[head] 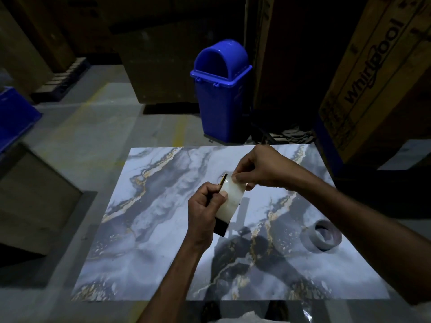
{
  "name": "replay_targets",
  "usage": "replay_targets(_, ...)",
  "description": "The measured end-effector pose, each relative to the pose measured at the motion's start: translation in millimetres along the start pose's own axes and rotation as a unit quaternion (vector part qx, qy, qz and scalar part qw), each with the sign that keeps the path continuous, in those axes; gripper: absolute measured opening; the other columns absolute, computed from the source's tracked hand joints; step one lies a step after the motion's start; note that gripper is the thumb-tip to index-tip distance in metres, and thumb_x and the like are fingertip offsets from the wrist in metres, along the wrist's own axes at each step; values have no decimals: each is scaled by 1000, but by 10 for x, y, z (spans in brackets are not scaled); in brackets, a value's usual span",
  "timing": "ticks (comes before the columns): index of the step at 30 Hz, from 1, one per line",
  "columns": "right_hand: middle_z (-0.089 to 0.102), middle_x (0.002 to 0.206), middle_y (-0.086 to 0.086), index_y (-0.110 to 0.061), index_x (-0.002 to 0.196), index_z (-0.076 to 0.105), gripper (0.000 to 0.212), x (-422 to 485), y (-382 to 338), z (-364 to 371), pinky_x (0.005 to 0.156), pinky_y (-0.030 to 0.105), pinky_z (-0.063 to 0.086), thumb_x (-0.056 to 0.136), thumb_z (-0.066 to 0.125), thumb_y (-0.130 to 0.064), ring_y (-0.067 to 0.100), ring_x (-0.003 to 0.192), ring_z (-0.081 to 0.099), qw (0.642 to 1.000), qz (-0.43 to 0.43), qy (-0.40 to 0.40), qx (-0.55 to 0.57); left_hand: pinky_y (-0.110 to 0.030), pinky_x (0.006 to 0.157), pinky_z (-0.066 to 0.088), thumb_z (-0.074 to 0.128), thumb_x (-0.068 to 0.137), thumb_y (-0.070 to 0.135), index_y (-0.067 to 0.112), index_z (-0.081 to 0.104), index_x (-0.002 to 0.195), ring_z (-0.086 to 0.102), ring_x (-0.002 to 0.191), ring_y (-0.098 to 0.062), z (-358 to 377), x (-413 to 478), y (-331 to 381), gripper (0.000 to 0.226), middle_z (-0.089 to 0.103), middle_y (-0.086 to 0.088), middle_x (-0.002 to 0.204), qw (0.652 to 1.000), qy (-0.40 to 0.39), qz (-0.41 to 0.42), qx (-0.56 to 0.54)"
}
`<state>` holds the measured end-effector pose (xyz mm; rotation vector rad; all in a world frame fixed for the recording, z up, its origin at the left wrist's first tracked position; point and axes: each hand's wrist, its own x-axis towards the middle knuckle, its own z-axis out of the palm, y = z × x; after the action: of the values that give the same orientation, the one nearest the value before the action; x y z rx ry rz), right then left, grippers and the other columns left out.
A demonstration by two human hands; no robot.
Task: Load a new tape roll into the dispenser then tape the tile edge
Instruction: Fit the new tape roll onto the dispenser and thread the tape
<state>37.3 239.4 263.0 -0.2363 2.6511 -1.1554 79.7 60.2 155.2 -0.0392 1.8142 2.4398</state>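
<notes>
A marbled grey-blue tile (163, 229) with gold veins lies flat on the floor before me. Above its middle, my left hand (205, 215) grips a tape dispenser (229, 201) with a black body, and a pale tape roll sits in it. My right hand (258, 169) pinches the upper end of the tape at the dispenser's top. An empty grey tape core (323, 235) rests on the tile at the right, apart from both hands.
A blue swing-lid bin (221, 89) stands beyond the tile's far edge. Large cardboard boxes (373, 78) rise at the right and back. A blue crate (14, 115) sits at the left, with a grey block (35, 199) near the tile's left side.
</notes>
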Motion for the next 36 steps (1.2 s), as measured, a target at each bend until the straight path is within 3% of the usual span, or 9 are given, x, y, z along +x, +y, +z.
replay_targets(4,74,61,-2,-16,73,77,13,40,-10,38,56,48,60,83,69,-18,18,59,73,995,-19,4,-97,-75,67,43,74,82,30,10,63,88,51,76,-43,-6,-3,-21,23,55,-44,94,1000,-4,10,6)
replay_targets(9,64,58,-2,-15,69,68,15,67,-17,102,58,41,55,81,62,-21,12,55,56,972,-85,1,-221,-78,68,45,74,82,29,15,64,85,54,79,-41,-27,-7,-33,17,58,-37,93,1000,-6,12,3)
replay_targets(12,65,64,-4,-16,75,66,15,92,11,69,60,36,52,87,61,-23,10,58,55,979,-80,-35,-186,-50,61,57,68,90,14,12,65,89,61,72,-31,-56,-13,12,4,66,-13,83,999,-27,23,7)
replay_targets(16,65,73,-5,-13,86,71,18,107,77,55,63,27,48,97,60,-24,8,65,56,998,4,-53,25,-18,59,53,55,99,-3,-4,61,101,66,66,-8,-88,-23,31,6,70,4,79,997,-58,34,26)
replay_targets(22,50,71,9,-13,63,51,28,91,190,133,67,41,37,85,46,-29,21,65,43,986,68,48,147,-19,62,50,54,88,18,6,64,102,61,76,-9,-102,14,-8,21,67,1,89,1000,-24,0,17)
replay_targets(29,37,38,-5,-16,46,35,54,-95,417,490,52,32,25,92,59,-30,10,41,32,991,25,130,-29,-31,66,43,59,74,41,13,62,94,55,82,-19,-76,137,32,34,62,-7,93,1000,17,-24,-7)
replay_targets(31,38,40,1,-9,48,42,56,-73,558,566,50,32,28,90,62,-39,12,41,31,989,15,147,-23,-32,66,42,57,76,37,13,61,93,54,80,-18,-65,158,33,30,61,-6,91,999,23,-30,-22)
replay_targets(33,59,50,3,-9,58,62,50,-66,628,592,50,36,43,93,60,-43,19,46,50,988,4,150,-26,-29,63,45,50,81,31,13,61,94,56,78,-15,-44,185,35,25,61,-5,91,999,29,-31,-17)
replay_targets(36,75,81,-7,-20,92,78,16,-110,589,578,66,30,53,90,73,-35,6,76,68,992,-7,130,6,-24,57,49,47,83,29,12,60,98,58,78,-13,-2,216,66,27,62,-6,93,999,37,-31,-9)
